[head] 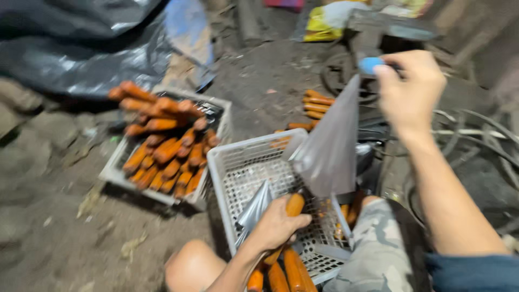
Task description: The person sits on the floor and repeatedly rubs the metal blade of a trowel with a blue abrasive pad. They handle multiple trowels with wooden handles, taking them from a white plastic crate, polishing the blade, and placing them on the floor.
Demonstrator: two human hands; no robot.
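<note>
two crates, too many handles to count

two white plastic crates: a far crate [216,105] heaped with orange handles [162,151], too many and too blurred to count, and a near crate [238,162]. two grey metal blades [330,146] show. two hands, left hand [275,224] and right hand [411,92].

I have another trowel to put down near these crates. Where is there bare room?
Bare dirt floor lies left of the near white crate and below the far crate, which is heaped with orange handles. The near crate's mesh is open at its back. Around the left hand and right hand, trowels crowd.
</note>
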